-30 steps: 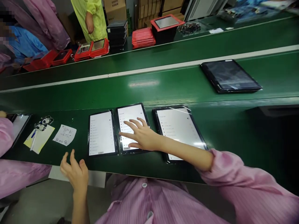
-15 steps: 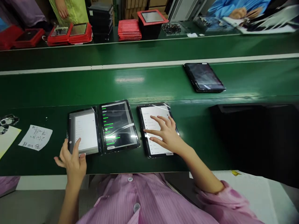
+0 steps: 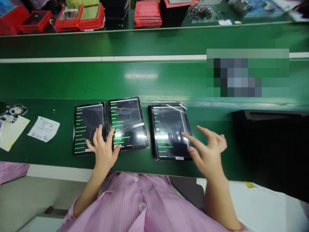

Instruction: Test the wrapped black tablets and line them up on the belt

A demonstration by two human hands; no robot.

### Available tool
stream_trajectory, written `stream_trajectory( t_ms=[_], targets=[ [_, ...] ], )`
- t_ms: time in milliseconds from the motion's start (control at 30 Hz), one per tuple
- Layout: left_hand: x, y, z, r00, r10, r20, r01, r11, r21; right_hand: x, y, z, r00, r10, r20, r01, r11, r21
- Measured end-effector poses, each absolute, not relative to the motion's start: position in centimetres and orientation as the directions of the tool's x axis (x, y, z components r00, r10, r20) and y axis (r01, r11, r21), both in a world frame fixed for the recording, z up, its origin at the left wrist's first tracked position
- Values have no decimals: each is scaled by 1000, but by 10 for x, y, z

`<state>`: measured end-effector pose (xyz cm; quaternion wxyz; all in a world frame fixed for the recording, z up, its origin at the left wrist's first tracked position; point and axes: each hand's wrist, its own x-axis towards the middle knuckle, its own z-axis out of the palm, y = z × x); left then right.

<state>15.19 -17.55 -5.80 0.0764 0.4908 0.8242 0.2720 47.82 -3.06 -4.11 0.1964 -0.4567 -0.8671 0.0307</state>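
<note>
Three tablets lie side by side on the green bench, each with a dark screen listing lines of green text. My left hand (image 3: 103, 146), fingers spread, hovers over the gap between the left tablet (image 3: 83, 129) and the middle tablet (image 3: 129, 112); its index finger is over the left edge of the middle screen. At the right tablet (image 3: 169, 122), my right hand (image 3: 209, 148) has its index finger extended over the right part of the screen. Whether that fingertip touches the glass I cannot tell. Neither hand holds anything.
A handwritten paper slip (image 3: 43, 129) and a yellow sheet (image 3: 14, 132) lie at the left. To the right stands a large black object (image 3: 272, 148). Red stacks (image 3: 147, 14) line the far shelf. A pixelated patch covers part of the back right.
My left hand has moved right from the left tablet toward the middle one. My right hand has shifted right across its tablet. The left and right screens went from white to dark with green text.
</note>
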Motion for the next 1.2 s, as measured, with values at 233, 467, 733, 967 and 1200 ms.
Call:
stream_trajectory(
  t_ms=[233, 467, 733, 967, 1200],
  targets=[
    [145, -186, -60, -542, 813, 214, 802, 424, 421, 450, -47, -58, -620, 754, 217, 731, 656, -190],
    [87, -237, -70, -750, 611, 251, 660, 668, 344, 453, -37, -60, -588, 742, 322, 704, 666, -248],
    [54, -247, -73, -673, 701, 235, 726, 568, 388, 440, -32, -58, -572, 705, 418, 699, 686, -201],
    [41, -252, -77, -706, 674, 218, 660, 515, 547, 426, -40, -46, -592, 726, 351, 712, 675, -195],
    [29, -230, -71, -562, 794, 230, 774, 407, 485, 363, -31, -41, -781, 593, 198, 578, 805, -130]
  ],
)
